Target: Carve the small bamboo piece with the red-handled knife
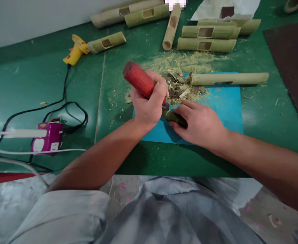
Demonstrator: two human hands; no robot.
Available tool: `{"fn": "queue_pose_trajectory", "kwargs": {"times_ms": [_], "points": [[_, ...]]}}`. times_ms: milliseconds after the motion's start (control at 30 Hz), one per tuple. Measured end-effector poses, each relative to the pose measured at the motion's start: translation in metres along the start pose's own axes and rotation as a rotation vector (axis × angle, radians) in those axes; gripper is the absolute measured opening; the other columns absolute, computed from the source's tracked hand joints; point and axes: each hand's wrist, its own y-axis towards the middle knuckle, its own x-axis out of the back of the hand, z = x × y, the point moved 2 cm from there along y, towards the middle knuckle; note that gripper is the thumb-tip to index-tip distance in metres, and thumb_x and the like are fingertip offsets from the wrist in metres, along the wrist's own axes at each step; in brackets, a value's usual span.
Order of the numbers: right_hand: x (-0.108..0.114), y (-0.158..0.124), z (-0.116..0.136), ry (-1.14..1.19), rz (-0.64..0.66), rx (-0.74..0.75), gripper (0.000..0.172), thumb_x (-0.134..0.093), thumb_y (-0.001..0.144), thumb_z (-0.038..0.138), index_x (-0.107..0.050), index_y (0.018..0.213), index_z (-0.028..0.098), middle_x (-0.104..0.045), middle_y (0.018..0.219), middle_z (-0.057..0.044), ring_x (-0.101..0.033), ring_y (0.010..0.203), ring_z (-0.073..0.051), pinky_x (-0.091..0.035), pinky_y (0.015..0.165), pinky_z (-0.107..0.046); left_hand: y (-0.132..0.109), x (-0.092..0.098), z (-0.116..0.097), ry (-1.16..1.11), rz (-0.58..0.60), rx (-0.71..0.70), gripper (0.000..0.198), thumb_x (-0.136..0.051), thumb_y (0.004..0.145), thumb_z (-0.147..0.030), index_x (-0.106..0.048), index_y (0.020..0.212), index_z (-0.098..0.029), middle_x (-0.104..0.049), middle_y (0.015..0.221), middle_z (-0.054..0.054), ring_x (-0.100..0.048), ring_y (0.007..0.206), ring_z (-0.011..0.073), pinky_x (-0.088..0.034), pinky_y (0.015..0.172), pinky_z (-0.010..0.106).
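Note:
My left hand (150, 98) is wrapped round the thick red wooden handle of a carving tool (140, 78). The tool leans, butt up to the left, and a short bit of dark metal shows below the fist. Its tip is at the near end of a short green bamboo piece (171, 116); whether it cuts into the surface I cannot tell. My right hand (199, 122) grips that piece from the right, pressing it on a blue sheet (230, 108), and covers much of it. Behind both hands lies a heap of bamboo chips (180, 86).
A pale bamboo tube (230, 78) lies across the sheet's far edge. Several tubes with cut windows (206, 44) line the back. At left are a yellow glue gun (76, 51), a purple power adapter (53, 135) and loose cables. A dark brown board (291, 64) lies right.

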Motion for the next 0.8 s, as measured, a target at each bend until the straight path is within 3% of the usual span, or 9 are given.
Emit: {"fn": "queue_pose_trajectory", "kwargs": {"times_ms": [233,400,600,633,700,800], "points": [[-0.002,0.000,-0.002,0.044,-0.014,0.019,0.016,-0.065,0.095,0.026,-0.075,0.100,0.015,-0.074,0.101,-0.012,-0.061,0.085,-0.023,-0.037,0.071,-0.035,-0.002,-0.002,-0.016,0.082,0.156,-0.150,0.044,-0.070,0.101,-0.061,-0.062,0.075,-0.026,-0.056,0.069,-0.002,-0.056,0.063,0.0144,-0.047,0.066,0.036],[-0.003,0.000,-0.003,0.074,-0.036,0.015,0.013,-0.065,0.094,0.026,-0.073,0.095,0.017,-0.072,0.097,-0.010,-0.058,0.080,-0.021,-0.034,0.068,-0.034,0.002,-0.009,-0.022,0.056,0.171,-0.138,0.055,-0.071,0.100,-0.062,-0.052,0.065,-0.024,-0.050,0.064,-0.002,-0.047,0.058,0.0127,-0.044,0.061,0.034],[-0.002,0.001,-0.005,0.093,-0.031,0.053,0.013,-0.064,0.095,0.026,-0.072,0.092,0.017,-0.069,0.093,-0.009,-0.055,0.078,-0.020,-0.034,0.068,-0.034,-0.001,-0.006,-0.014,-0.047,0.200,-0.046,0.066,-0.082,0.092,-0.060,-0.043,0.054,-0.023,-0.040,0.052,-0.004,-0.034,0.047,0.0102,-0.029,0.048,0.034],[-0.002,0.001,-0.005,0.086,-0.028,0.055,0.014,-0.063,0.095,0.027,-0.073,0.093,0.016,-0.069,0.093,-0.009,-0.056,0.079,-0.020,-0.035,0.068,-0.034,-0.002,-0.005,-0.012,-0.032,0.192,-0.035,0.062,-0.085,0.089,-0.059,-0.047,0.056,-0.023,-0.042,0.052,-0.004,-0.037,0.047,0.0106,-0.030,0.049,0.034],[-0.001,0.002,-0.006,0.069,-0.022,0.043,0.016,-0.063,0.095,0.028,-0.074,0.094,0.016,-0.070,0.094,-0.009,-0.057,0.081,-0.021,-0.036,0.069,-0.034,-0.002,0.000,-0.010,-0.056,0.025,-0.071,0.061,-0.084,0.088,-0.064,-0.050,0.057,-0.025,-0.045,0.053,-0.003,-0.038,0.049,0.0118,-0.031,0.050,0.035],[-0.001,0.002,-0.006,0.043,-0.029,0.013,0.016,-0.064,0.096,0.029,-0.074,0.096,0.017,-0.071,0.096,-0.009,-0.059,0.082,-0.022,-0.036,0.069,-0.034,0.000,0.000,-0.005,-0.022,-0.006,0.025,0.056,-0.081,0.090,-0.070,-0.056,0.065,-0.026,-0.050,0.059,-0.001,-0.047,0.057,0.0146,-0.041,0.059,0.036]]}}
